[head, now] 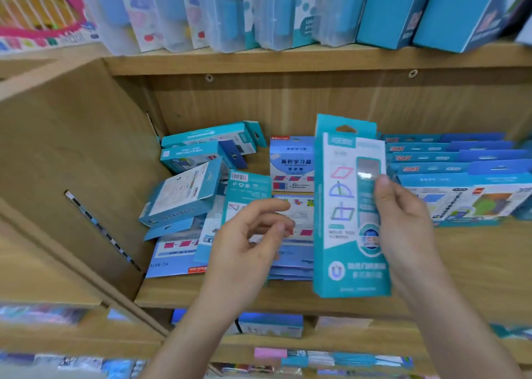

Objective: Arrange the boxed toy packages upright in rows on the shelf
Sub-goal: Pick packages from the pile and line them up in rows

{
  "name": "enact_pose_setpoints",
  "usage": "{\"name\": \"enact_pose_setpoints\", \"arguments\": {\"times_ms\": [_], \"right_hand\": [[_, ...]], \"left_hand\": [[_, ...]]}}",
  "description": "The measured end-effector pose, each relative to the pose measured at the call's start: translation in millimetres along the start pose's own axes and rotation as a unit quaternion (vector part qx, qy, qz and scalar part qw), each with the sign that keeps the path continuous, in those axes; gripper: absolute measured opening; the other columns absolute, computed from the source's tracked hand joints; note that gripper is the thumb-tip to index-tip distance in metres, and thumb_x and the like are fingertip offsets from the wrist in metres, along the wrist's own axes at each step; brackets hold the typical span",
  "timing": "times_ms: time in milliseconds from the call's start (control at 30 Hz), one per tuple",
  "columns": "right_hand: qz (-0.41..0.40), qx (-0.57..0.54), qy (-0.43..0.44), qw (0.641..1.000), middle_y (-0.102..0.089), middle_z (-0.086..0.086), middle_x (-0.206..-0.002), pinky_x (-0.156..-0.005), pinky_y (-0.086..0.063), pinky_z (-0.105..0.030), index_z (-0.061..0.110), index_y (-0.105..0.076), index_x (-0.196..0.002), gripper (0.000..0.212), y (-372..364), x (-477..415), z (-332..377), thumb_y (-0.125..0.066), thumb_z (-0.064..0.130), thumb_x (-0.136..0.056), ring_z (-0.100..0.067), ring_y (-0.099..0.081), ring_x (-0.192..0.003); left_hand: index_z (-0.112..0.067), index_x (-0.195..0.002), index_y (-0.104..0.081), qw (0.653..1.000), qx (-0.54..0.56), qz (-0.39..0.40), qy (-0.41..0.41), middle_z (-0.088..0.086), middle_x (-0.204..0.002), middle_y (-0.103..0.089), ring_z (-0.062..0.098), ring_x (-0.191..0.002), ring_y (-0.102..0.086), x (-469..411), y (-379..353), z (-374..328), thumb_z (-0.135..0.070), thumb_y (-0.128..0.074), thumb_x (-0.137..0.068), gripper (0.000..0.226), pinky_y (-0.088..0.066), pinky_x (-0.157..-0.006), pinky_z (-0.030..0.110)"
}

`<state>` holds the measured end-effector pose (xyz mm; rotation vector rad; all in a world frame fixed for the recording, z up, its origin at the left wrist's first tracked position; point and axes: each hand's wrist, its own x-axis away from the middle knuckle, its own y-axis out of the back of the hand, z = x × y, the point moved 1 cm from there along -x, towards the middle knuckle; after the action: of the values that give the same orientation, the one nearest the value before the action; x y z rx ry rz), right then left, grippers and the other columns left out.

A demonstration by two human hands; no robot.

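1. I saw a tall teal box (349, 206) upright at the front of the wooden shelf (475, 258), hang tab on top and coloured shapes printed on its face, gripped along its right edge by the right hand (403, 214).
2. To its right, a row of blue boxes (460, 177) sat ranked one behind another.
3. At the left rear, teal boxes (201, 154) were piled crookedly and tilted.
4. A blue box with a white label (292, 165) stood at the middle back.
5. Flat blue packs (175, 252) lay on the board.
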<state>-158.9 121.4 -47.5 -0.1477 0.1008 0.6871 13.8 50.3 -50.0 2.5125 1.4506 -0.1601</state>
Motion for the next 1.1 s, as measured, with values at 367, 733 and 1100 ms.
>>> {"name": "enact_pose_setpoints", "arguments": {"times_ms": [367, 733, 1100], "right_hand": [[0.015, -0.078, -0.175, 0.981, -0.072, 0.003, -0.062, -0.044, -0.054, -0.029, 0.02, -0.057, -0.083, 0.019, 14.8, 12.4, -17.7, -0.052, 0.034, -0.095, -0.013, -0.067, -0.049], [0.039, -0.077, -0.203, 0.975, -0.071, 0.004, -0.061, -0.04, -0.052, -0.023, 0.016, -0.056, -0.09, 0.017, 14.9, 15.8, -31.1, -0.05, 0.03, -0.096, -0.011, -0.066, -0.048], [0.026, -0.105, -0.198, 0.974, -0.074, 0.0, -0.069, -0.05, -0.057, -0.031, 0.018, -0.059, -0.092, 0.015, 27.2, 9.5, -30.1, -0.051, 0.03, -0.095, -0.015, -0.07, -0.055]], "left_hand": [[-0.025, -0.129, -0.053, 0.78, -0.604, 0.107, -0.126, 0.006, -0.141, -0.048, 0.032, -0.131, -0.043, 30.4, 45.1, 67.1, -0.025, -0.086, -0.063, 0.074, -0.053, -0.09, 0.045], [-0.017, -0.103, -0.056, 0.771, -0.561, -0.036, -0.299, 0.003, -0.093, -0.07, 0.019, -0.087, -0.061, -16.9, 72.3, 18.1, -0.018, -0.043, -0.084, 0.023, -0.049, -0.047, 0.03], [-0.004, -0.102, -0.062, 0.818, -0.423, -0.22, -0.32, 0.012, -0.085, -0.067, 0.028, -0.071, -0.056, -98.6, 63.3, -72.1, -0.019, -0.044, -0.098, 0.024, -0.033, -0.062, 0.029]]}}
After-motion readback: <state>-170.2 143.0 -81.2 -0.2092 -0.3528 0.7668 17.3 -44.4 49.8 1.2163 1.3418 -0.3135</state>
